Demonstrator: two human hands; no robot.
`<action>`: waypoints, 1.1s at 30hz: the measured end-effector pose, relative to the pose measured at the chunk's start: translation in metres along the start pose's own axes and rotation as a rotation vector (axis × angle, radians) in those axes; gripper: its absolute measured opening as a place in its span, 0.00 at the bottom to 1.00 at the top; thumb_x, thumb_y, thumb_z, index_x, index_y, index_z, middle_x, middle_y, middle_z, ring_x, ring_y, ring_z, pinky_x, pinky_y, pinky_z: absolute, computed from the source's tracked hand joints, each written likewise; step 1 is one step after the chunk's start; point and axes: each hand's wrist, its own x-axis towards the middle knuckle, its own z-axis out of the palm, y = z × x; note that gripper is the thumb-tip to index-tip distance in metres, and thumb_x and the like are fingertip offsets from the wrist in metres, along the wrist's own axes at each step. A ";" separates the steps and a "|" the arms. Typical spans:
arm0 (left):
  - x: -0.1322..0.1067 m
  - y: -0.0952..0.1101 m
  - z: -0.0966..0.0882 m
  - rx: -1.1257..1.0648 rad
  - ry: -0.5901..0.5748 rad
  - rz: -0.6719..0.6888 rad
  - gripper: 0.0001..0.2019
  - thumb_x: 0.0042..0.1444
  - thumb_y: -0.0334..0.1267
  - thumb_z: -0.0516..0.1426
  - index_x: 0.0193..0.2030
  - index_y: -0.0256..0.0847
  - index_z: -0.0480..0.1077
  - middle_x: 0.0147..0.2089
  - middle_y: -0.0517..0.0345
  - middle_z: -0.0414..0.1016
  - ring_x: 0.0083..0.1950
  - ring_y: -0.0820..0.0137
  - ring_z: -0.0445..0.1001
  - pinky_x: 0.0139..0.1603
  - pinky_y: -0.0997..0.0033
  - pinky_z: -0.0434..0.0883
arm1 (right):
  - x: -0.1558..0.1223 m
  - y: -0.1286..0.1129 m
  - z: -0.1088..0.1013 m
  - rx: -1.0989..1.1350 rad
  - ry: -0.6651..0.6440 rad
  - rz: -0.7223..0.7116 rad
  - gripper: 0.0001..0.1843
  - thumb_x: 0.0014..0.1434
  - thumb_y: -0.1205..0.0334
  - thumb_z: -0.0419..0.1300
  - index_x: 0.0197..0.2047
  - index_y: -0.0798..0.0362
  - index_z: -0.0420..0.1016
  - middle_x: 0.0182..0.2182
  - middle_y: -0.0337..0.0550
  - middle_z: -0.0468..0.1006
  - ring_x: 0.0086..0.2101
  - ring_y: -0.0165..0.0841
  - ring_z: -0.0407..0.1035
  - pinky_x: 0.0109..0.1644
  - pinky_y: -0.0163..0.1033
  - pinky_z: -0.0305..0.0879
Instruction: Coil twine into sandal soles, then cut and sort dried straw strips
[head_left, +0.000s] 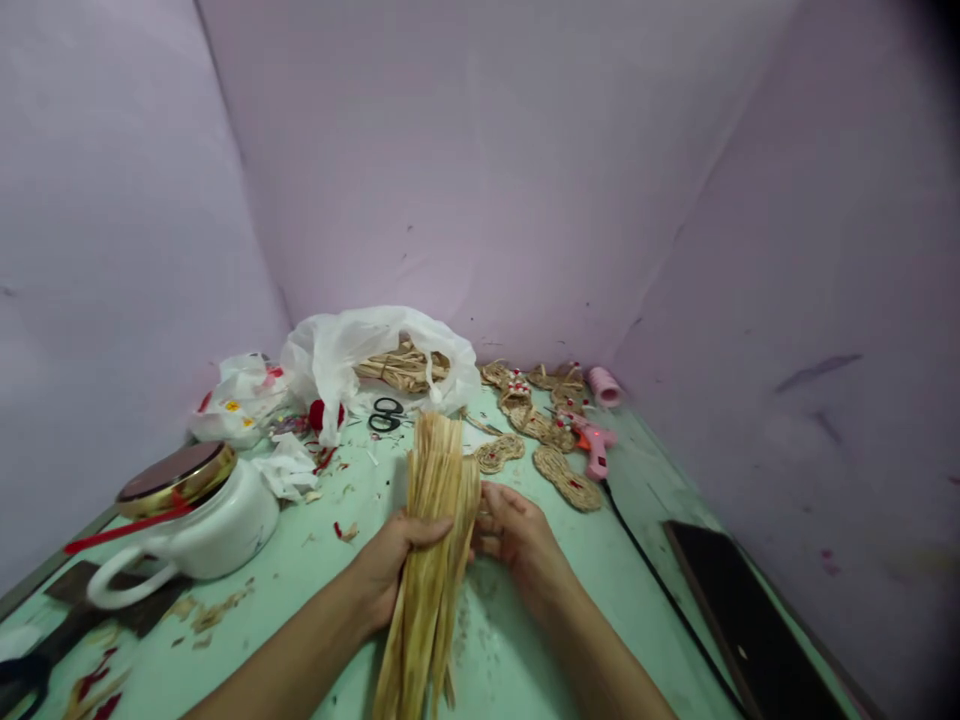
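Observation:
A bundle of long tan dried-leaf strips (431, 540) stands upright over the mint-green table (517, 650). My left hand (386, 570) wraps around the bundle from the left, thumb across its front. From the right, my right hand (521, 545) has its fingers curled against the bundle's edge, pinching some strips.
Black scissors (385, 414) lie behind the bundle. A white plastic bag (337, 355) holds more straw. Woven straw shapes (566, 478) and a pink glue gun (594, 445) with its black cord lie at the right. A white lidded cup (206, 510) stands left, a dark board (750, 620) right.

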 end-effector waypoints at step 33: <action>-0.009 -0.009 -0.009 0.034 -0.106 0.075 0.05 0.44 0.27 0.59 0.23 0.30 0.65 0.10 0.69 0.51 0.10 0.86 0.48 0.10 0.88 0.49 | -0.031 0.010 0.023 -0.205 0.037 0.002 0.16 0.36 0.58 0.68 0.22 0.56 0.65 0.14 0.33 0.68 0.16 0.25 0.62 0.18 0.30 0.61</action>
